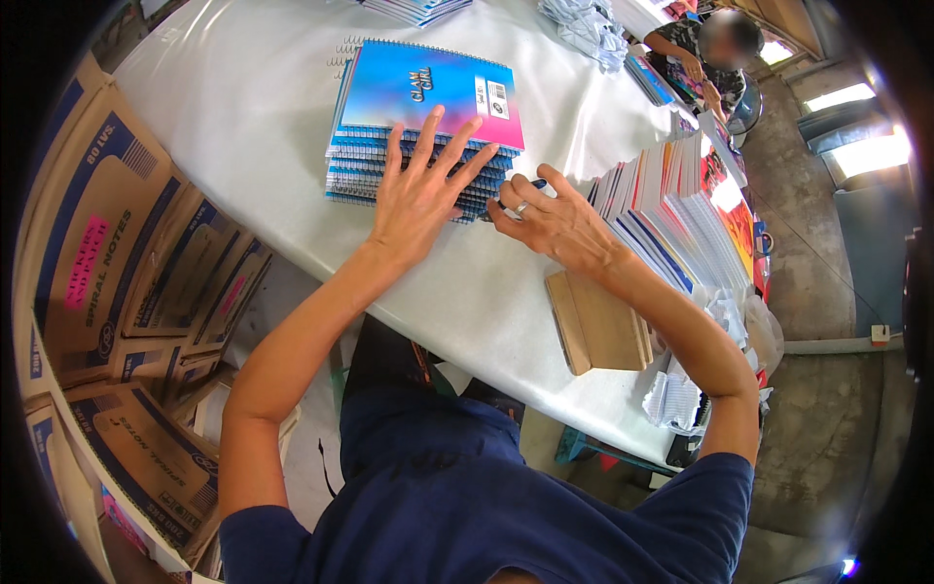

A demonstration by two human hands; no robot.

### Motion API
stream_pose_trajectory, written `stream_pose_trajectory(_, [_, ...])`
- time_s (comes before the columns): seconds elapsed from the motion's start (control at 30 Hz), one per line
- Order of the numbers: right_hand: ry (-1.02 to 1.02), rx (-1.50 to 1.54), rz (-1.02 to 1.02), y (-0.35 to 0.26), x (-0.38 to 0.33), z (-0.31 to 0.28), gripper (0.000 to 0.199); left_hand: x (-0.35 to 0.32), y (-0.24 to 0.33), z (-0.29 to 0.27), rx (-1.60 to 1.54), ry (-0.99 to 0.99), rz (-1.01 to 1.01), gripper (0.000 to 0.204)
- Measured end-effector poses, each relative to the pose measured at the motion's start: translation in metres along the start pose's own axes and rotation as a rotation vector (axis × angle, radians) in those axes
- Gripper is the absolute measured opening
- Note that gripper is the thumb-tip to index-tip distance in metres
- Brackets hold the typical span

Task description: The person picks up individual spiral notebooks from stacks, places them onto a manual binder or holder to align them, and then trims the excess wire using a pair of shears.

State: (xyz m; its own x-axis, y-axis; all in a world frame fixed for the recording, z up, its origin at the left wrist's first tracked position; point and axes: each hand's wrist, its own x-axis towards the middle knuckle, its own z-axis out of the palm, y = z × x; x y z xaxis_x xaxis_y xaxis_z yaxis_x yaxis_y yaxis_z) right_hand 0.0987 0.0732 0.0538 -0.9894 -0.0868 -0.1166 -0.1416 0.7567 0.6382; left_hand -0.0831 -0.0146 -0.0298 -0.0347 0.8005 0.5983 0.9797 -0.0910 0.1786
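A stack of spiral notebooks [389, 83] with blue-and-pink covers stands on the white-covered table, wire spirals showing along its near side. My left hand [413, 200] rests on the stack's near side, fingers spread over the top cover. At the stack's near right corner, my right hand [540, 214] is closed, with thumb and fingers curled around something small and dark. Dark bits of it show at the fingers, but its kind is hidden. A ring is on one finger of this hand.
To the right stand rows of books [671, 209]. A brown cardboard piece [598, 326] lies near my right forearm, with crumpled paper [673, 397] by the table edge. Cardboard boxes [102, 224] are piled at left. Another person [715, 68] sits at the far right.
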Motion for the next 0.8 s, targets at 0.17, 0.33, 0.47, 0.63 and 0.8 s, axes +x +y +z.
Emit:
stream_pose_trajectory(0.17, [0.002,-0.041,-0.050,0.005,0.001,0.003,0.027,-0.001,-0.001,0.003,0.000,-0.010,0.002,0.094])
stream_pose_trajectory(0.33, [0.025,-0.024,-0.069,0.006,-0.002,0.005,0.025,0.000,0.000,0.001,-0.014,-0.005,-0.001,0.094])
stream_pose_trajectory(0.47, [-0.009,0.012,0.068,-0.009,-0.002,0.008,0.021,0.000,-0.001,0.004,0.003,-0.016,0.004,0.102])
stream_pose_trajectory(0.63, [-0.295,0.040,0.392,-0.041,0.000,0.001,0.020,-0.001,-0.002,0.006,0.005,-0.010,0.003,0.103])
stream_pose_trajectory(0.8, [0.006,0.009,0.105,-0.010,-0.004,-0.015,0.023,0.000,0.001,0.004,0.015,-0.021,-0.011,0.104])
